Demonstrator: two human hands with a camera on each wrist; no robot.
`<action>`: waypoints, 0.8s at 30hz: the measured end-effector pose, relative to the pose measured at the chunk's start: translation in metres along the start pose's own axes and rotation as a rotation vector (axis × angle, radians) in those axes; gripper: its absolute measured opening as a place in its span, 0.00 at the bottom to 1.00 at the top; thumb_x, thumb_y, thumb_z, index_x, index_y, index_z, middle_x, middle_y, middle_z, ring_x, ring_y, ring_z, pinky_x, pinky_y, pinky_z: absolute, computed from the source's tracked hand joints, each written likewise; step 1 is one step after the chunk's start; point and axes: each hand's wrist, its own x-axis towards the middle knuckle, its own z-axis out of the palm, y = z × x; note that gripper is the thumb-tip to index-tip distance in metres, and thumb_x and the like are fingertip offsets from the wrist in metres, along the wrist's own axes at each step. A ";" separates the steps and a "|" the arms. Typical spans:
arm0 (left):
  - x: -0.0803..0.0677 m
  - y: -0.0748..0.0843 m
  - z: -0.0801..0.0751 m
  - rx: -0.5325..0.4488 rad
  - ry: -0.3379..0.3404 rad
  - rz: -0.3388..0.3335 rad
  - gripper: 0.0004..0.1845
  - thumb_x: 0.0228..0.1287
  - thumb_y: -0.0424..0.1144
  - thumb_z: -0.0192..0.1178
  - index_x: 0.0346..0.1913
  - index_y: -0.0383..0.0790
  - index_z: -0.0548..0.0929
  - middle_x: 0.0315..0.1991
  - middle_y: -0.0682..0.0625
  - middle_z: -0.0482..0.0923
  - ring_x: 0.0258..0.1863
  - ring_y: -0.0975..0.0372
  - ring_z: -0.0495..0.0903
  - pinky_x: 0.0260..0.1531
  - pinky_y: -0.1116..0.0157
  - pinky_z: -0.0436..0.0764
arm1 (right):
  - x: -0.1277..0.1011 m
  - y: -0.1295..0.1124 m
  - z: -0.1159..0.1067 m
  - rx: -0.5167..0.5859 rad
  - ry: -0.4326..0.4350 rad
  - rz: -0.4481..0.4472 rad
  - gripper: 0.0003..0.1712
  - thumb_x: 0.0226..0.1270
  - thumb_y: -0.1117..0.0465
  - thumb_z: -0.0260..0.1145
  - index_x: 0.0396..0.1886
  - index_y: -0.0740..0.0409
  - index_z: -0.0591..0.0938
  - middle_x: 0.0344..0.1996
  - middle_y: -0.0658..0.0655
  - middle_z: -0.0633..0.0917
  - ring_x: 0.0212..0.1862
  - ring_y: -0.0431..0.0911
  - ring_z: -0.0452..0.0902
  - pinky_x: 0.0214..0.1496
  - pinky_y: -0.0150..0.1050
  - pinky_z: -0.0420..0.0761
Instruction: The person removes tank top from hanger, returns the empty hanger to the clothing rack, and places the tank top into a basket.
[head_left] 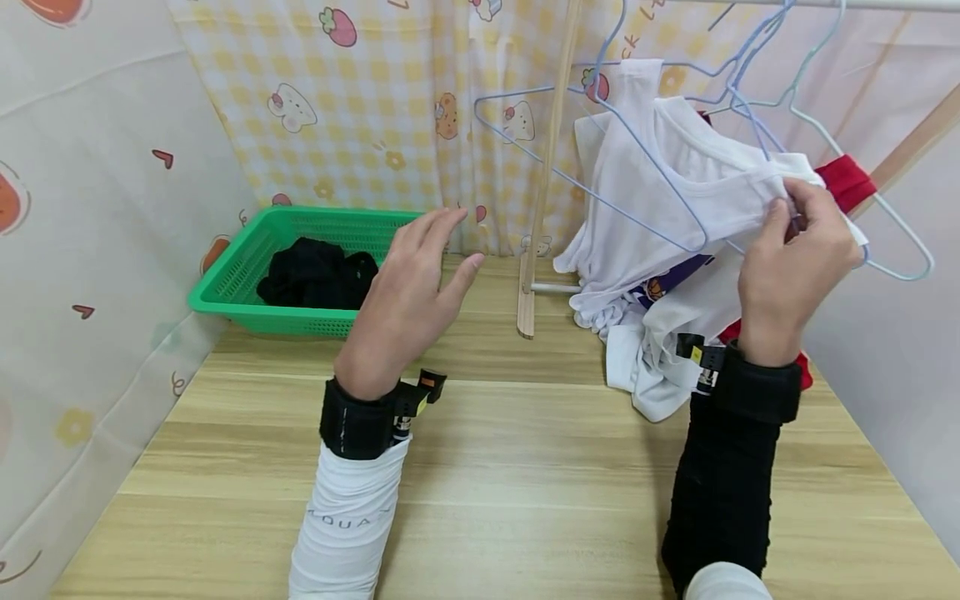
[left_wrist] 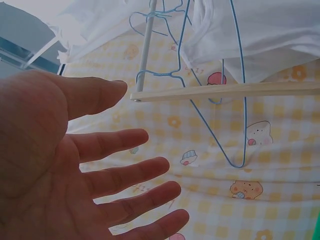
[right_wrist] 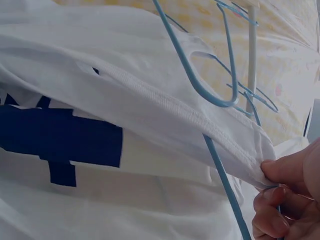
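free: we see bare bench (head_left: 480, 467) in front | blocked: wooden post (head_left: 542, 183) mid-bench, green basket (head_left: 247, 283) left, hangers (head_left: 750, 108) and white shirts (head_left: 660, 208) right

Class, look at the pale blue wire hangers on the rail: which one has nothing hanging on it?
The leftmost hanger, in front of the checked curtain, hangs bare. The hangers to its right carry clothes, and the right hand pinches the white shirt on one.

We see a pale wood-grain table (head_left: 525, 467) enclosed by yellow checked cartoon-print curtains (head_left: 360, 108) under soft, even light.
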 end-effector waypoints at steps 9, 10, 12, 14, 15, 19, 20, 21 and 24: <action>-0.001 -0.001 0.000 -0.005 0.004 0.008 0.30 0.85 0.49 0.57 0.82 0.44 0.69 0.82 0.44 0.66 0.83 0.49 0.61 0.78 0.43 0.69 | 0.003 -0.006 -0.029 -0.063 0.024 0.038 0.18 0.81 0.55 0.61 0.58 0.52 0.92 0.47 0.45 0.92 0.37 0.24 0.70 0.51 0.20 0.76; -0.001 -0.001 0.000 -0.005 0.004 0.009 0.30 0.85 0.50 0.57 0.82 0.44 0.69 0.82 0.44 0.66 0.83 0.49 0.62 0.78 0.43 0.69 | 0.002 -0.006 -0.034 -0.087 0.021 0.043 0.19 0.81 0.55 0.60 0.58 0.53 0.92 0.45 0.41 0.90 0.37 0.24 0.68 0.49 0.21 0.74; -0.001 -0.001 -0.001 -0.005 0.003 0.010 0.30 0.85 0.50 0.56 0.82 0.44 0.69 0.82 0.44 0.67 0.83 0.48 0.62 0.78 0.43 0.69 | 0.001 -0.008 -0.044 -0.131 0.007 0.082 0.20 0.80 0.54 0.59 0.58 0.55 0.92 0.41 0.35 0.83 0.36 0.25 0.65 0.46 0.23 0.70; -0.001 -0.002 -0.001 -0.008 0.001 0.011 0.30 0.85 0.49 0.56 0.82 0.44 0.69 0.82 0.44 0.67 0.83 0.48 0.62 0.78 0.42 0.69 | 0.000 -0.010 -0.055 -0.198 -0.028 0.141 0.21 0.80 0.53 0.59 0.60 0.55 0.91 0.38 0.31 0.78 0.36 0.26 0.63 0.45 0.22 0.69; -0.001 -0.002 -0.001 -0.010 0.001 0.011 0.30 0.85 0.49 0.56 0.82 0.45 0.69 0.82 0.44 0.66 0.83 0.48 0.62 0.78 0.42 0.69 | 0.000 -0.011 -0.061 -0.228 -0.052 0.178 0.21 0.80 0.52 0.58 0.61 0.53 0.90 0.37 0.29 0.74 0.37 0.26 0.62 0.43 0.22 0.68; -0.002 -0.002 -0.002 -0.017 -0.001 0.010 0.30 0.86 0.49 0.56 0.82 0.46 0.69 0.82 0.44 0.66 0.83 0.48 0.61 0.78 0.42 0.68 | 0.001 -0.011 -0.081 -0.333 -0.181 0.335 0.20 0.82 0.48 0.57 0.65 0.41 0.85 0.40 0.30 0.70 0.40 0.28 0.61 0.43 0.21 0.66; -0.002 -0.003 -0.002 -0.018 -0.003 0.009 0.30 0.86 0.50 0.56 0.82 0.46 0.69 0.82 0.44 0.66 0.83 0.48 0.61 0.78 0.42 0.68 | 0.001 -0.009 -0.085 -0.342 -0.212 0.371 0.18 0.82 0.47 0.56 0.64 0.37 0.84 0.43 0.30 0.71 0.41 0.28 0.61 0.47 0.21 0.69; -0.003 -0.003 -0.002 -0.018 -0.003 0.008 0.30 0.86 0.50 0.56 0.82 0.46 0.69 0.82 0.44 0.66 0.83 0.48 0.61 0.78 0.42 0.68 | 0.001 -0.007 -0.089 -0.349 -0.240 0.409 0.17 0.82 0.47 0.56 0.63 0.32 0.82 0.46 0.30 0.71 0.42 0.28 0.61 0.52 0.22 0.71; -0.004 -0.004 -0.003 -0.024 -0.003 0.008 0.30 0.86 0.50 0.56 0.82 0.46 0.68 0.82 0.44 0.66 0.83 0.49 0.61 0.79 0.43 0.68 | 0.004 0.001 -0.101 -0.345 -0.287 0.481 0.11 0.81 0.49 0.57 0.53 0.21 0.78 0.44 0.28 0.69 0.42 0.28 0.60 0.53 0.24 0.70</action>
